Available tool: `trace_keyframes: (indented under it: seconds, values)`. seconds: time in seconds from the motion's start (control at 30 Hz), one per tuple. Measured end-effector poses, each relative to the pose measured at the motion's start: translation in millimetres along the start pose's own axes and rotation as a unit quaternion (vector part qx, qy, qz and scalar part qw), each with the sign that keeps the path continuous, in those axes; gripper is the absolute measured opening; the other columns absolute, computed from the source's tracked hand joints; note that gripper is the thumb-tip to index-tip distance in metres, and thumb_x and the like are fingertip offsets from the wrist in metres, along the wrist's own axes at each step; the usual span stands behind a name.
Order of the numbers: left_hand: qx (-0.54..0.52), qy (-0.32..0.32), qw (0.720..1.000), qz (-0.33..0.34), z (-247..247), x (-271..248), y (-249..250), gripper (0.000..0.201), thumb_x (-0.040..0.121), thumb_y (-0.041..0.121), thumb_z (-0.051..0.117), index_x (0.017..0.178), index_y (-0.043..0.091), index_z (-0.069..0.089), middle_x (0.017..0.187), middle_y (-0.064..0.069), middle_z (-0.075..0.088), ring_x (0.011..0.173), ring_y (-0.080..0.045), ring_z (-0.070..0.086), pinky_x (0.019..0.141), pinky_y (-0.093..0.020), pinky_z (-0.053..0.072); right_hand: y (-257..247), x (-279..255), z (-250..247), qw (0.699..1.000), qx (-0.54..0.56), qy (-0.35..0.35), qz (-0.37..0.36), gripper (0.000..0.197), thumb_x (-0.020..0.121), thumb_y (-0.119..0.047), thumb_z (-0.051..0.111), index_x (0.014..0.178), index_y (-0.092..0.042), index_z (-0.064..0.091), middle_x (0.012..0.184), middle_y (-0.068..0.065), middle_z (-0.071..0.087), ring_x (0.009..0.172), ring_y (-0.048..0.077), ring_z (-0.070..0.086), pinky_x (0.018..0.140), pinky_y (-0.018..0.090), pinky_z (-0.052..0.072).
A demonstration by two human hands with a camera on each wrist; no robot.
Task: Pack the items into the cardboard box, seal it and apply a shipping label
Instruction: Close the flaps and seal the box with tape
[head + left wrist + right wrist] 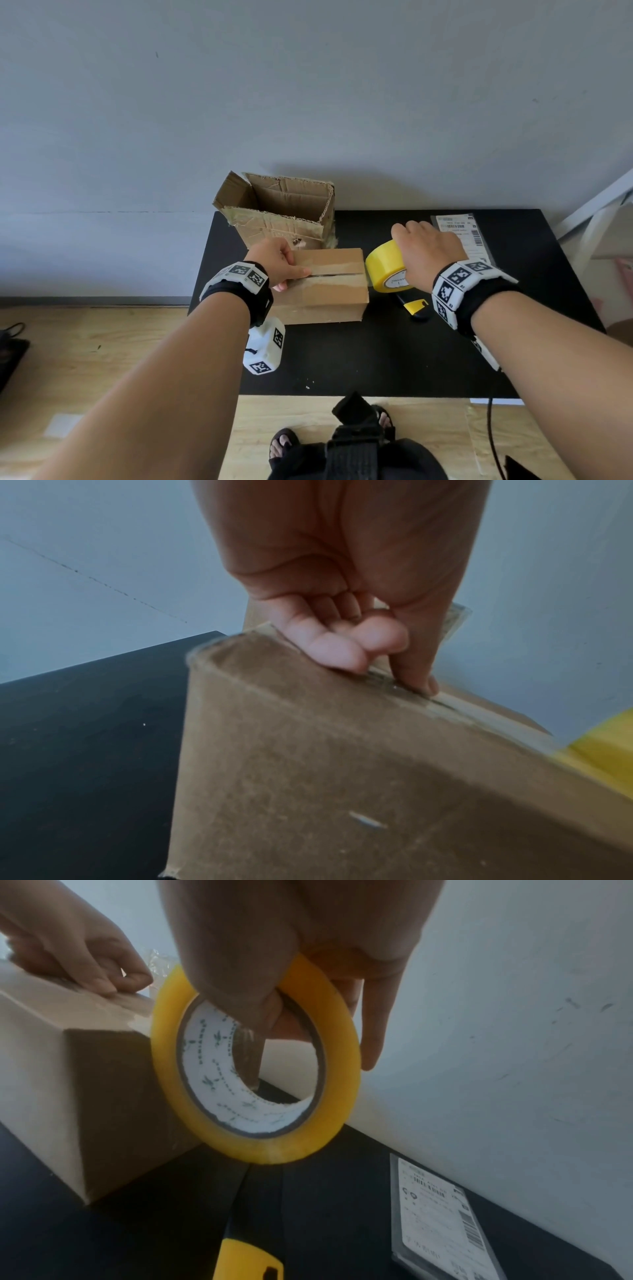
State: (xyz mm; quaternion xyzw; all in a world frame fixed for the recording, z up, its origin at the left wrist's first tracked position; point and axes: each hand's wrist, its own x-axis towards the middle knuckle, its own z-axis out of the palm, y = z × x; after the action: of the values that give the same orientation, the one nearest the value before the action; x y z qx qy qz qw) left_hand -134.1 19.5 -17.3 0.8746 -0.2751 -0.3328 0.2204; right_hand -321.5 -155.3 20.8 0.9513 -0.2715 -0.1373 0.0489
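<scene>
A closed cardboard box (325,291) lies on the black table (376,359), its top seam running left to right. My left hand (287,270) rests on the box's left end. There the thumb and curled fingertips (342,656) pin a clear tape end onto the seam. My right hand (424,250) grips a yellow tape roll (383,265) at the box's right end. The thumb goes through the roll's core (240,1096) and the fingers lie outside it. The shipping label (462,233) lies flat at the table's back right.
An opened, torn cardboard box (284,212) stands against the wall behind the closed one. A yellow and black utility knife (414,306) lies on the table below the roll. The table's front edge and a wooden floor are near my feet.
</scene>
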Motion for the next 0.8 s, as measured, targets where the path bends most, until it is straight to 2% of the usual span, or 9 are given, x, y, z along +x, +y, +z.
trace_keyframes:
  seconds: [0.2,0.37,0.43,0.5,0.57,0.67,0.7,0.8]
  values:
    - [0.027,-0.001,1.0,-0.001,0,-1,4,0.034,0.077,0.037,0.077,0.082,0.017,0.05,0.056,0.0,0.067,0.049,-0.012,0.062,0.061,-0.026,0.053,2,8,7,1.0,0.011,0.007,0.004,0.05,0.072,-0.019,0.075,0.106,-0.02,0.039,0.097,0.0,0.044,0.083,0.016,0.04,0.063,0.031,0.04]
    - [0.109,0.007,0.994,0.001,4,-6,17,0.053,0.066,0.055,0.079,0.085,0.018,0.046,0.066,-0.001,0.069,0.058,-0.014,0.062,0.074,-0.035,0.057,6,11,20,0.999,0.048,-0.011,0.017,0.047,0.076,-0.014,0.073,0.107,-0.018,0.039,0.098,0.001,0.049,0.083,0.017,0.043,0.065,0.032,0.044]
    - [0.174,-0.004,0.985,-0.003,4,-8,25,0.057,0.069,0.058,0.075,0.097,0.015,0.049,0.077,-0.003,0.071,0.068,-0.016,0.065,0.081,-0.035,0.055,7,11,25,0.998,0.062,-0.022,0.021,0.048,0.076,-0.017,0.074,0.108,-0.018,0.039,0.099,0.0,0.049,0.084,0.017,0.042,0.069,0.033,0.048]
    - [0.229,-0.022,0.973,-0.006,3,-8,36,0.065,0.073,0.057,0.073,0.115,0.012,0.051,0.098,-0.006,0.07,0.091,-0.022,0.067,0.088,-0.037,0.053,7,11,25,0.997,0.072,-0.029,0.023,0.048,0.076,-0.019,0.075,0.109,-0.018,0.04,0.099,0.0,0.048,0.085,0.017,0.042,0.069,0.033,0.048]
    - [0.283,-0.032,0.959,0.018,4,-8,51,0.061,0.077,0.048,0.073,0.121,0.013,0.051,0.112,-0.006,0.065,0.104,-0.025,0.062,0.092,-0.038,0.05,8,13,22,0.997,0.072,-0.035,0.018,0.047,0.076,-0.016,0.074,0.109,-0.017,0.04,0.102,0.002,0.05,0.086,0.018,0.043,0.068,0.032,0.045]
    - [0.337,-0.048,0.937,0.08,14,-8,83,0.054,0.078,0.028,0.077,0.123,0.014,0.049,0.121,-0.007,0.059,0.107,-0.026,0.058,0.091,-0.037,0.05,8,14,19,0.997,0.068,-0.04,0.011,0.048,0.077,-0.011,0.072,0.111,-0.015,0.04,0.105,0.004,0.049,0.092,0.02,0.048,0.068,0.032,0.041]
    - [0.344,-0.056,0.932,0.096,21,-10,93,0.058,0.077,0.028,0.077,0.125,0.016,0.047,0.123,-0.007,0.055,0.108,-0.026,0.057,0.091,-0.038,0.05,7,13,18,0.997,0.068,-0.039,0.011,0.048,0.077,-0.01,0.072,0.112,-0.015,0.04,0.106,0.004,0.049,0.095,0.021,0.049,0.068,0.032,0.041]
    - [0.356,-0.091,0.923,0.109,45,-14,114,0.089,0.067,0.048,0.082,0.138,0.021,0.035,0.133,-0.007,0.043,0.116,-0.029,0.052,0.093,-0.045,0.05,7,11,21,0.997,0.072,-0.035,0.012,0.048,0.076,-0.009,0.071,0.113,-0.016,0.04,0.108,0.004,0.049,0.098,0.021,0.051,0.067,0.032,0.041]
